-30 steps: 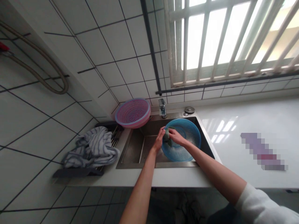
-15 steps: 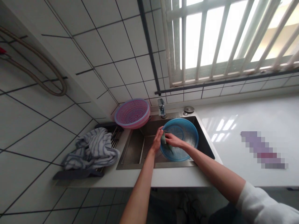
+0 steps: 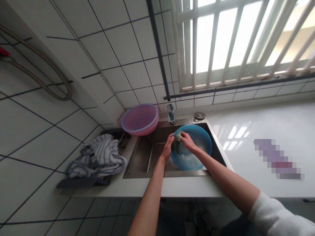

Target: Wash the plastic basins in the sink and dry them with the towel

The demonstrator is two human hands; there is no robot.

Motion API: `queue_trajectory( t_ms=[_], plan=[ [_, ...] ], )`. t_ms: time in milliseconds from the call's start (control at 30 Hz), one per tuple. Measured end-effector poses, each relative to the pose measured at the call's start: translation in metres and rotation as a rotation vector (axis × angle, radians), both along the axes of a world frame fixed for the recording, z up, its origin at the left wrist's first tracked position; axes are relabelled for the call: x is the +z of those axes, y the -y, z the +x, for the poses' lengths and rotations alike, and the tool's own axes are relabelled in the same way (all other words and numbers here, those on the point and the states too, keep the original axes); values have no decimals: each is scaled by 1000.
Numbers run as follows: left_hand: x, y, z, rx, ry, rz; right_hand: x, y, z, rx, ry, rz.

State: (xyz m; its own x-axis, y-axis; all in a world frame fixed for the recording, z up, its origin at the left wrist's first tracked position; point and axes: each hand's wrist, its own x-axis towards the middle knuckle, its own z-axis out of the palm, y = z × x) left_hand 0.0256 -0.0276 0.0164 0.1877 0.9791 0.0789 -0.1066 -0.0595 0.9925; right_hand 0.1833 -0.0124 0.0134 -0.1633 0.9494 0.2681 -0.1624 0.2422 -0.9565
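clamps edge of blue basin (image 3: 204, 158) with left grip (image 3: 167, 148); pinches green cloth (image 3: 177, 144) at same edge with right grip (image 3: 187, 141).

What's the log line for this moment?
left hand: at rim of blue basket | right hand: holding green cloth | basket: in or over sink

A glossy white countertop (image 3: 246, 131) is surrounding a rectangular stainless-steel sink (image 3: 139, 160), whose basin is holding a round blue plastic colander (image 3: 200, 141). A dark slatted rack (image 3: 85, 183) is sitting on the left; an elongated purplish object (image 3: 278, 159) (pixelated beyond recognition) is lying on the right.
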Motion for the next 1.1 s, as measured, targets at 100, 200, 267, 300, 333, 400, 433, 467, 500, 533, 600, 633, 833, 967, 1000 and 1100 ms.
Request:
queue_trajectory(
  t_ms=[100,200,267,300,333,400,433,467,500,533,600,633,833,967,1000,1100],
  plan=[
    [4,4,2,-29,21,-73,0,-3,6,-24,29,30],
    [8,8,-3,0,12,-132,-8,5,-3,225,132,80],
    [9,9,-7,25,0,-161,-11,9,-10,343,173,77],
    [10,10,-8,25,0,-172,-11,9,-10,351,171,71],
    [10,10,-7,14,4,-172,-11,8,-9,322,156,66],
    [9,9,-4,-25,16,-134,-7,2,-2,163,93,56],
    [7,8,-2,-44,20,-110,-5,-1,2,70,57,48],
    [6,8,0,-60,23,-90,-4,-4,5,-1,28,38],
    [4,7,2,-70,28,-75,-3,-5,6,-26,14,31],
    [3,5,3,-72,35,-67,-4,-5,6,1,16,27],
    [0,3,2,-52,46,-57,-6,-2,1,176,62,32],
    [-1,3,0,-32,44,-49,-7,0,-2,270,87,38],
    [1,4,0,-96,49,-52,-4,-7,8,1,34,42],
    [1,4,2,-86,42,-62,-5,-6,7,14,57,46],
    [1,4,0,-58,35,-58,-6,-3,3,116,87,55],
    [0,4,-4,-12,41,-53,-9,3,-6,309,131,80]
  ],
)
